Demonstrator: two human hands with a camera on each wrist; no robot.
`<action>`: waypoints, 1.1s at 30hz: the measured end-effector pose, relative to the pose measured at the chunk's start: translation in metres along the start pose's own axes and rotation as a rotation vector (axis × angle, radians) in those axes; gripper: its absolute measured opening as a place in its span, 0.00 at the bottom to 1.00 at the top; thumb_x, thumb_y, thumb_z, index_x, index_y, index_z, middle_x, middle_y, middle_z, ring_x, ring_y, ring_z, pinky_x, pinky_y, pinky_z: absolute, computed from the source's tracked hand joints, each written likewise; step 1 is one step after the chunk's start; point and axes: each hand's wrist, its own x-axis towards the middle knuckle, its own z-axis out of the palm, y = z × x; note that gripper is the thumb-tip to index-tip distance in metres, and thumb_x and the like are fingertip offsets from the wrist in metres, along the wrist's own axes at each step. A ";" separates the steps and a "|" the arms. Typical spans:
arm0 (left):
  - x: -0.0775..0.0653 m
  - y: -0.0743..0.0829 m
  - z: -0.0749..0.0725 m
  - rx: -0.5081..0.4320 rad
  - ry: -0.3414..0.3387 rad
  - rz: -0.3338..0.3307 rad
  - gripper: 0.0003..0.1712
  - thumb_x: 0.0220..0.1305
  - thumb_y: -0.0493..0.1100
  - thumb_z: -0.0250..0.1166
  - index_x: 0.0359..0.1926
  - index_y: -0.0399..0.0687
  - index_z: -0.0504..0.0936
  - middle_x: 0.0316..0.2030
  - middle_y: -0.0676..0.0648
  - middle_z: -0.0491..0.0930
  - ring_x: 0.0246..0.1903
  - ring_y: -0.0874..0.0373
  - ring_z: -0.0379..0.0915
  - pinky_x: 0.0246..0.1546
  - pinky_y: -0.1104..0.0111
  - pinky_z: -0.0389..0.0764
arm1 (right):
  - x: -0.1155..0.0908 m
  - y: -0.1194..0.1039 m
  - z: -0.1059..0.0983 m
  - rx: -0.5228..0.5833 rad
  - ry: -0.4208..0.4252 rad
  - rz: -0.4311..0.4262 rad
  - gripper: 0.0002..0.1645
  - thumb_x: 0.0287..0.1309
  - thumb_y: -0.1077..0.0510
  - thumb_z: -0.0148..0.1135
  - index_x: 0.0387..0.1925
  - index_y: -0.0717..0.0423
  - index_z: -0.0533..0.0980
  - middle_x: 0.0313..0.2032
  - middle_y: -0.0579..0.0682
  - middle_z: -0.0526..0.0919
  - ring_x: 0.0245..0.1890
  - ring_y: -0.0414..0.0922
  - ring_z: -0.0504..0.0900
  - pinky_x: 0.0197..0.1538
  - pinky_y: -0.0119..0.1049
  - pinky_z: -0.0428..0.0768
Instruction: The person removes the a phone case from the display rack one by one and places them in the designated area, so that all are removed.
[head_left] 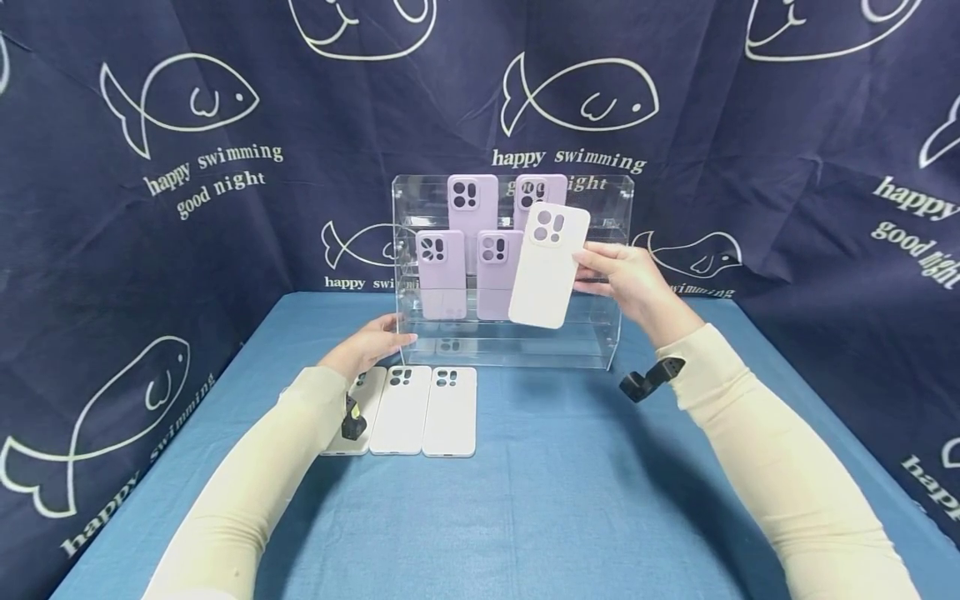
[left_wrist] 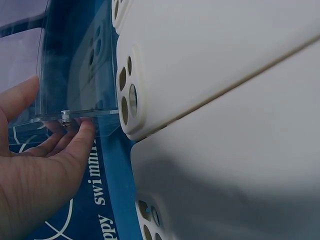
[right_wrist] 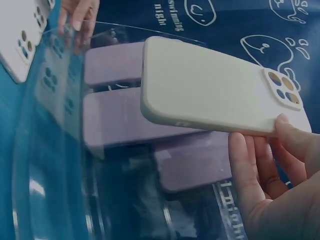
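My right hand [head_left: 626, 271] pinches a white phone case [head_left: 551, 267] by its right edge. The case is tilted, its camera cut-outs at the top, in front of a clear acrylic display stand [head_left: 517, 357]. In the right wrist view, the thumb lies on the case's back and the fingers [right_wrist: 245, 165] are beneath. My left hand [head_left: 371, 343] holds the stand's left side panel; in the left wrist view, the thumb [left_wrist: 22, 97] and fingers are on opposite sides of it. Purple phone cases stand on the tiers, including one at lower left [head_left: 441, 267] and one at upper left [head_left: 474, 212].
White phone cases lie side by side on the blue tablecloth [head_left: 525, 517], front left of the stand; the rightmost case [head_left: 450, 417] is in full view, while my left forearm partly covers the leftmost. A dark curtain [head_left: 420, 125] with fish drawings hangs behind.
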 end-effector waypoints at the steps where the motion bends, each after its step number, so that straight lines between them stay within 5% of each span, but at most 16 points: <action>1: 0.000 0.000 0.000 0.000 0.001 0.000 0.46 0.69 0.43 0.60 0.78 0.52 0.40 0.77 0.42 0.34 0.75 0.45 0.43 0.76 0.55 0.51 | -0.002 0.002 0.000 0.006 -0.010 0.008 0.05 0.61 0.60 0.64 0.40 0.53 0.80 0.27 0.44 0.86 0.30 0.38 0.84 0.42 0.33 0.88; 9: -0.002 0.003 0.000 0.008 -0.001 0.003 0.47 0.69 0.43 0.60 0.78 0.52 0.40 0.77 0.42 0.34 0.75 0.45 0.44 0.77 0.54 0.50 | -0.012 0.026 -0.003 -0.024 -0.054 0.096 0.05 0.63 0.58 0.62 0.41 0.51 0.78 0.26 0.42 0.84 0.31 0.37 0.81 0.44 0.33 0.87; 17: -0.002 0.002 0.000 0.010 -0.005 -0.003 0.48 0.68 0.44 0.61 0.78 0.51 0.40 0.77 0.42 0.34 0.75 0.45 0.43 0.77 0.54 0.49 | -0.015 0.053 -0.001 -0.106 -0.114 0.173 0.31 0.66 0.58 0.59 0.65 0.70 0.64 0.26 0.41 0.83 0.31 0.36 0.82 0.48 0.36 0.86; 33: 0.002 -0.002 0.000 0.009 -0.002 0.012 0.48 0.68 0.44 0.61 0.77 0.51 0.40 0.77 0.42 0.35 0.75 0.45 0.45 0.76 0.55 0.51 | -0.022 0.106 0.015 -0.111 -0.128 0.287 0.30 0.67 0.61 0.58 0.65 0.72 0.64 0.31 0.43 0.80 0.31 0.38 0.80 0.47 0.38 0.87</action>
